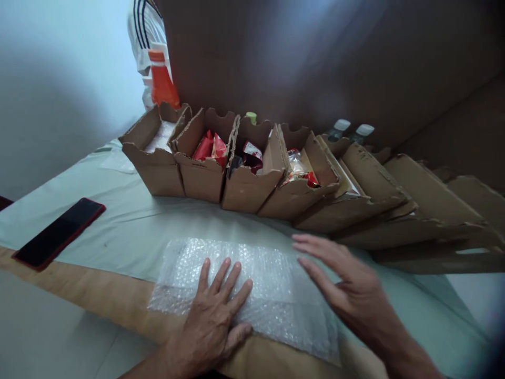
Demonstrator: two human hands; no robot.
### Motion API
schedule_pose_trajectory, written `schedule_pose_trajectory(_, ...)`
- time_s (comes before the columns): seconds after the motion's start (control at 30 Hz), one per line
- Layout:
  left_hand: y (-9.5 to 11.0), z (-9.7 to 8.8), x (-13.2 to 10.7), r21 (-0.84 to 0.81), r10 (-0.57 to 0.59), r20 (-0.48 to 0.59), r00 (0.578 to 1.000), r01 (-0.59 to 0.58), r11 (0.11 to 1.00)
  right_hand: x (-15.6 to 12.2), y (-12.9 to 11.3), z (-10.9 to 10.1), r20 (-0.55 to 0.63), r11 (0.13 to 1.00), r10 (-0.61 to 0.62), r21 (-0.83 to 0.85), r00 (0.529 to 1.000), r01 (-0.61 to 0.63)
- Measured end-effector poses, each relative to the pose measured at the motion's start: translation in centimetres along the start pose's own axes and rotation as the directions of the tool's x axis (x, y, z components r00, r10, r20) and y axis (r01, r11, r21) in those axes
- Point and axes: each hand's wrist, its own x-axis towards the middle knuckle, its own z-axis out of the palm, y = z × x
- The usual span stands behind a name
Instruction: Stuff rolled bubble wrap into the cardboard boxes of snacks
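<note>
A clear sheet of bubble wrap (272, 273) lies at the front of the table, partly over the brown front edge. My left hand (219, 310) rests flat on it with the fingers spread. Over the sheet's right end is my right hand (343, 279), its fingers stretched out and the thumb side toward the wrap. Nothing shows between its fingers. Whether the right fingertips touch the wrap, I cannot tell.
Several cardboard bins (201, 176) stand in a row behind the wrap, some holding red packets (211, 147). A phone (59, 231) lies at left. An orange bottle (161, 81) stands behind, near a person's striped sleeve (144, 26). White-capped bottles (341, 126) stand behind the bins.
</note>
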Motion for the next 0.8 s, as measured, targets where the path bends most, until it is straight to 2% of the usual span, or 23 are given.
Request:
schedule_pose_trajectory(0.1,-0.2,0.3,0.1,-0.008,0.016,-0.034,0.999,-0.017,1.000,7.7,-1.2,-2.7,-0.065,0.994,-0.109,0.007,0.992,0.109)
schedule_pose_trajectory(0.17,-0.3,0.6,0.1,-0.014,0.031,-0.070,0.997,-0.032,0.999,13.3,-1.8,-2.8,-0.036,0.985,-0.171,-0.020,0.985,0.170)
schedule_pose_trajectory(0.23,-0.4,1.0,0.2,-0.024,0.038,-0.126,0.991,-0.041,0.999,18.6,-2.0,-1.5,0.066,0.988,-0.140,-0.049,0.988,0.143)
schedule_pose_trajectory(0.33,-0.5,1.8,0.3,-0.044,0.043,-0.217,0.975,-0.054,0.998,24.4,-1.3,1.9,0.258,1.000,0.025,-0.010,0.966,-0.023)
schedule_pose_trajectory(0.4,-0.6,2.5,0.4,-0.047,0.045,-0.271,0.962,-0.060,0.997,26.4,-0.6,3.9,0.306,0.990,0.130,0.012,0.943,-0.140)
schedule_pose_trajectory(0.47,-0.7,3.2,0.6,-0.033,0.050,-0.332,0.942,-0.065,0.997,27.2,-0.2,4.9,0.237,0.986,0.159,0.018,0.958,-0.168)
schedule_pose_trajectory(0.53,-0.8,3.9,0.9,-0.004,0.066,-0.401,0.914,-0.073,0.997,27.5,-0.2,5.0,0.073,0.994,0.103,0.026,0.992,-0.106)
schedule_pose_trajectory(0.6,-0.7,4.7,1.2,0.026,0.075,-0.459,0.885,-0.072,0.997,28.1,-1.0,4.6,-0.067,0.999,0.027,0.032,0.997,-0.025)
schedule_pose_trajectory(0.63,-0.6,5.1,1.4,0.030,0.068,-0.497,0.865,-0.061,0.998,28.6,-1.6,4.6,-0.097,0.999,-0.004,0.038,0.995,0.007)
schedule_pose_trajectory(0.7,-0.3,6.0,1.8,0.017,0.026,-0.582,0.813,-0.019,1.000,30.0,-3.5,4.9,-0.067,0.996,-0.064,0.050,0.996,0.068)
schedule_pose_trajectory(0.8,0.1,7.1,2.4,0.012,-0.011,-0.656,0.754,0.025,1.000,33.4,-6.9,7.3,0.090,0.983,-0.170,0.080,0.981,0.163)
